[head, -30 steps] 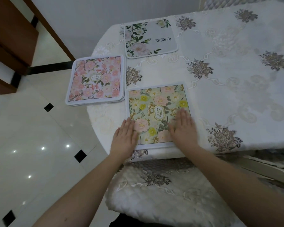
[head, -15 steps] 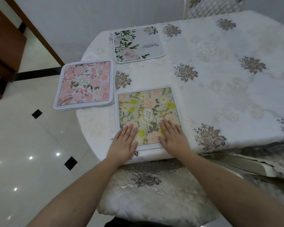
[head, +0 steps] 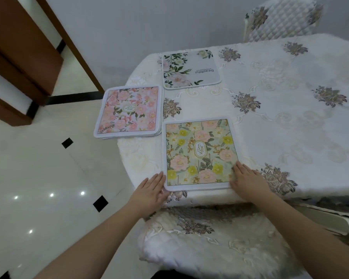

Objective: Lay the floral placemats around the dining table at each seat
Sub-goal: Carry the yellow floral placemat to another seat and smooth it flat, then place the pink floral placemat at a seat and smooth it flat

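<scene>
A green and yellow floral placemat (head: pixel 199 153) lies flat at the near edge of the dining table (head: pixel 290 117). My left hand (head: pixel 152 190) rests flat, fingers apart, at its near left corner. My right hand (head: pixel 247 178) lies flat at its near right corner, fingertips touching the mat's edge. A stack of pink floral placemats (head: pixel 129 111) overhangs the table's left edge. A white placemat with green leaves (head: pixel 189 68) lies at the far left seat.
A cushioned chair seat (head: pixel 210 238) sits below my arms at the table's near edge. Another quilted chair (head: pixel 280 17) stands at the far side. An embroidered white cloth covers the table. Tiled floor and a brown door frame (head: pixel 18 57) lie to the left.
Both hands slid off the middle of the green and yellow mat toward me and outward to its near corners. The view shifted back.
</scene>
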`<state>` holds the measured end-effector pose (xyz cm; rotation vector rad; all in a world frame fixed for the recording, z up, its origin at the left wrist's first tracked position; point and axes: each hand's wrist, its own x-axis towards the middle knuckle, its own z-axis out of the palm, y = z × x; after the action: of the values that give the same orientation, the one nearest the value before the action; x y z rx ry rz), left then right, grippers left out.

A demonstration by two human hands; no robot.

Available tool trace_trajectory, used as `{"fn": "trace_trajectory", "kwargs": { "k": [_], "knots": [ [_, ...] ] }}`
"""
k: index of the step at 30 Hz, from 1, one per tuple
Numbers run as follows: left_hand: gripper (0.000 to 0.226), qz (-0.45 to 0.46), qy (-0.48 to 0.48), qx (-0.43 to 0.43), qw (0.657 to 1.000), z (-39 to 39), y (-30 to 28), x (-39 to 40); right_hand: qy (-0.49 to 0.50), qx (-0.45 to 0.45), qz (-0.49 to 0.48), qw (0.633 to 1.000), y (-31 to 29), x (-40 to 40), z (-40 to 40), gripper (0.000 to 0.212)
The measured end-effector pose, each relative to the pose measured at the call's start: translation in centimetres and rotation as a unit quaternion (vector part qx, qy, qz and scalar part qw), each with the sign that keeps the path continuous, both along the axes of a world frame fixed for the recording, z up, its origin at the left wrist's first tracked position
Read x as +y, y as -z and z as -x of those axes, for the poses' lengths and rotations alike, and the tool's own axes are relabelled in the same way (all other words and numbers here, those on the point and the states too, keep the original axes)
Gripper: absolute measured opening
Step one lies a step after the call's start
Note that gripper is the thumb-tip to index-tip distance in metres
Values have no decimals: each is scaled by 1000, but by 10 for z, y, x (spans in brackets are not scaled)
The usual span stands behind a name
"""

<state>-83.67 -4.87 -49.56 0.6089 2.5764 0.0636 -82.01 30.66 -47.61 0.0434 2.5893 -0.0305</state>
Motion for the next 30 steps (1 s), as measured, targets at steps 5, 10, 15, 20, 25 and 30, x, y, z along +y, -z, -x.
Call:
{"fn": "trace_trajectory", "kwargs": {
  "k": [5,10,15,20,25,30],
  "knots": [
    [125,38,-83,6,996,-17,-34,-28,7,22,27,999,-29,-48,5,61],
    [130,41,-147,77,985,-39,-62,-68,-52,61,45,996,-64,-125,-5,63],
    [126,29,-202,105,973,-77,-94,-127,-115,86,43,989,-91,-202,-36,60],
    [119,25,-214,155,964,-141,-118,-190,-159,140,62,975,-117,-280,-92,58],
    [102,27,-264,152,952,-207,-132,-240,-203,159,36,966,-133,-358,-135,59],
    [85,10,-317,171,933,-256,-139,-288,-253,193,77,945,-142,-433,-167,61]
  ]
}}
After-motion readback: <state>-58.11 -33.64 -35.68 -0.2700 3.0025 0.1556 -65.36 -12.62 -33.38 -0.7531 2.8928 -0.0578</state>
